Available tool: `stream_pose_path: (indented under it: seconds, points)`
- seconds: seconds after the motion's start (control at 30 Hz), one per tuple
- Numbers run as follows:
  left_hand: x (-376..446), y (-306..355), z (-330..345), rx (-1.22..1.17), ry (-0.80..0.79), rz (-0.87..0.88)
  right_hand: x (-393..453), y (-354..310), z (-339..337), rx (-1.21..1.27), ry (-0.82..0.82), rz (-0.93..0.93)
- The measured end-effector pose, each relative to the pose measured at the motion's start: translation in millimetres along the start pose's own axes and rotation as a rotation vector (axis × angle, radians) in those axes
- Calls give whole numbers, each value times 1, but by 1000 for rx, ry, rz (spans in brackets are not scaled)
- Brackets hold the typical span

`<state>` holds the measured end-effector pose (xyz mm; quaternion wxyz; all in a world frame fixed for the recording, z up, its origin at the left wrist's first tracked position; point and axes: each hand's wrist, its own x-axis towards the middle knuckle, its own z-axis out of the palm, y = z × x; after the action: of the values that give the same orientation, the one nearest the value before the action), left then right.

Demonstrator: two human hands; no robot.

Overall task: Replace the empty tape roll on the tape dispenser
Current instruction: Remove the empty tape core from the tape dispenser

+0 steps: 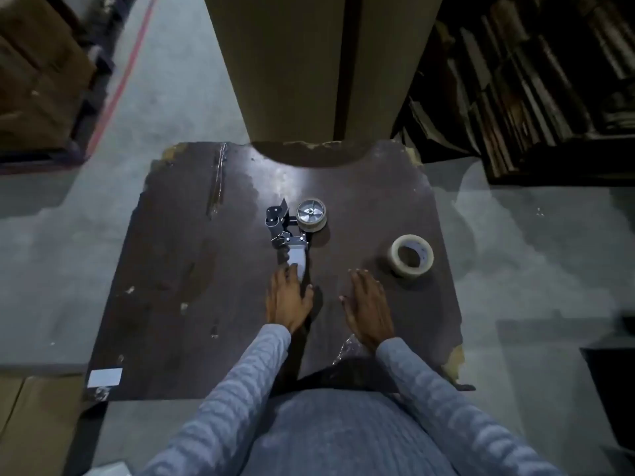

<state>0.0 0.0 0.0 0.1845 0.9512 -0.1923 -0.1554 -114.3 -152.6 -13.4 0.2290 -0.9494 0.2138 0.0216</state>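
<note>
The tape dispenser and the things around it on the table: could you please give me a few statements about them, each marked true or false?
1. The left hand rests on the handle of the tape dispenser. True.
2. The right hand holds the new tape roll. False: it lies flat and open on the table, apart from the roll.
3. The new tape roll sits to the right of the dispenser. True.
4. The dispenser's wheel is bare. False: a near-empty roll is mounted on it.
5. The dispenser is lifted off the table. False: it lies on the tabletop.
</note>
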Motion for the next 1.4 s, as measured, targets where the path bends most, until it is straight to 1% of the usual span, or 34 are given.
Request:
stream_pose_path:
  seconds: [0.1, 0.17, 0.37, 0.53, 0.63, 0.77, 0.93, 1.17, 1.4]
  points:
    - [16, 5, -1, -47, -50, -122, 5, 2, -2, 7, -12, 11]
    - [28, 8, -2, -35, -103, -158, 8, 1, -1, 3, -56, 38]
    - [49, 18, -1, -70, -159, -170, 13, -1, 1, 17, -125, 70]
    - [51, 15, 3, -104, -161, -175, 16, -4, -2, 18, -139, 59]
    - [46, 8, 0, -73, -196, -179, 17, -9, -1, 4, -150, 41]
    - [29, -6, -2, -7, -265, -154, 14, -15, -1, 1, -154, 23]
    - [-3, -21, -2, 38, -307, -87, -1, -19, -1, -39, -151, -8]
    - [-46, -51, 0, 67, -295, 14, -28, -19, 4, -22, -152, -10]
    - [-66, -74, -5, 44, -301, 78, -52, -17, 10, 78, -131, 30]
